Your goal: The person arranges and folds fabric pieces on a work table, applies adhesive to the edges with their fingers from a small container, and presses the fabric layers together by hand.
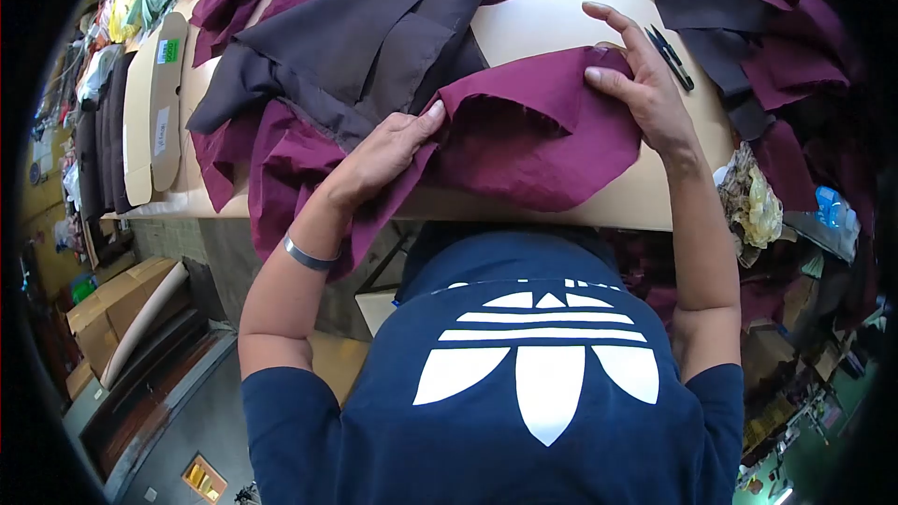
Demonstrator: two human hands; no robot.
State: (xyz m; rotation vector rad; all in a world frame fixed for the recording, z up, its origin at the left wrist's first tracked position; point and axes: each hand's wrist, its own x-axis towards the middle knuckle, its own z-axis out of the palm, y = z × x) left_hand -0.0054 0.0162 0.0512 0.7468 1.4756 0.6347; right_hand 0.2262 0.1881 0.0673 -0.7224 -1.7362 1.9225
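Note:
A piece of maroon fabric [561,164] is stretched between my two hands at the table's near edge, one part folded over on top. My left hand [398,145] pinches it at the left, thumb uppermost, other fingers mostly hidden by cloth. At the right end, my right hand [650,93] has its thumb pressed on the cloth, the index finger raised away; the remaining fingers are partly hidden behind. Dark grey fabric [374,37] lies just beyond my left hand, over more maroon cloth [281,145]. Black thread snips [670,58] rest right of my right hand.
On the table [561,14], a cardboard box [154,117] with a green label stands at the left. Maroon and dark cut pieces [758,33] are piled at the right, above a crumpled plastic bag [751,201]. Cartons [117,309] sit on the floor at lower left.

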